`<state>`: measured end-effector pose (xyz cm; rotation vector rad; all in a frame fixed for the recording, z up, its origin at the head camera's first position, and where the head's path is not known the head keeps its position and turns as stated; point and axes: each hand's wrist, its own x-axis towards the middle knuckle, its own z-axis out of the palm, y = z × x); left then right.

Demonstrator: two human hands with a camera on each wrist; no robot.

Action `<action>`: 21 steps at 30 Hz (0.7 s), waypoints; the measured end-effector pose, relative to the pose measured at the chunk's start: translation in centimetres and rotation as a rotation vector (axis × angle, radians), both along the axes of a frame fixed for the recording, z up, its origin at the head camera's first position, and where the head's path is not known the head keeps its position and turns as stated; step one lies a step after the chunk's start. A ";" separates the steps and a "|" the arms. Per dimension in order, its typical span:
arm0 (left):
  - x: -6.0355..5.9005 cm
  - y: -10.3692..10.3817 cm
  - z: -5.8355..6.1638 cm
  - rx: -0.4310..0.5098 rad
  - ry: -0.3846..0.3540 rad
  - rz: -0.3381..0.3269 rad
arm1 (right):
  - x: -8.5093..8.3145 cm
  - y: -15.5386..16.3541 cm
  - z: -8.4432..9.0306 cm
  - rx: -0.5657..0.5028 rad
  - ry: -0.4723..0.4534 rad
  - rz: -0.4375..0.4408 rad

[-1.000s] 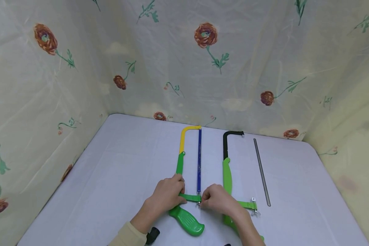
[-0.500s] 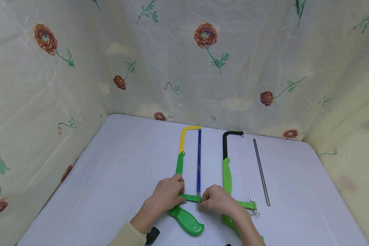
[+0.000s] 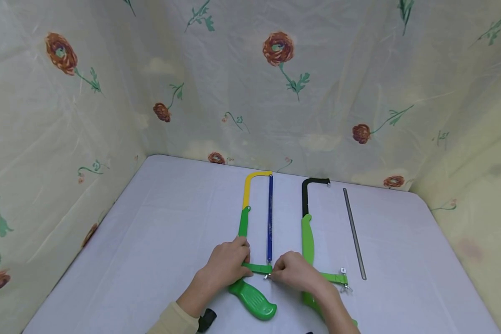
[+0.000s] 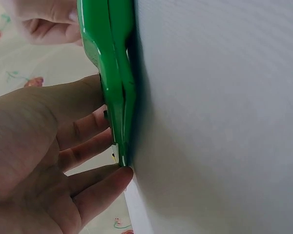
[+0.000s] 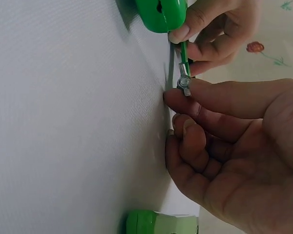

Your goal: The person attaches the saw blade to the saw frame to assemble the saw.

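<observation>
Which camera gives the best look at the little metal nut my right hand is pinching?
The right wrist view: the metal nut sits close up against the right hand. The head view shows only a tiny glint of it at those fingers; the left wrist view does not show it.

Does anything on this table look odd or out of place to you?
One thing stands out: the black-framed saw on the right has no blade in its frame, and a bare grey blade lies loose on the table beside it. The yellow-framed saw, which both hands hold, has its blue blade fitted.
</observation>
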<state>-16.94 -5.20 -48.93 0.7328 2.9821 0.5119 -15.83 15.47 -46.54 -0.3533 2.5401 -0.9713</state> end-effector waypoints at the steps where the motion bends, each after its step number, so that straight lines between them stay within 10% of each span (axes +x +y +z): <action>1: 0.0 0.0 0.0 0.002 -0.002 0.001 | 0.0 0.1 0.0 -0.004 0.002 0.008; 21: -0.1 -0.1 -0.1 0.006 -0.010 -0.002 | 0.0 -0.1 -0.2 0.019 0.018 0.032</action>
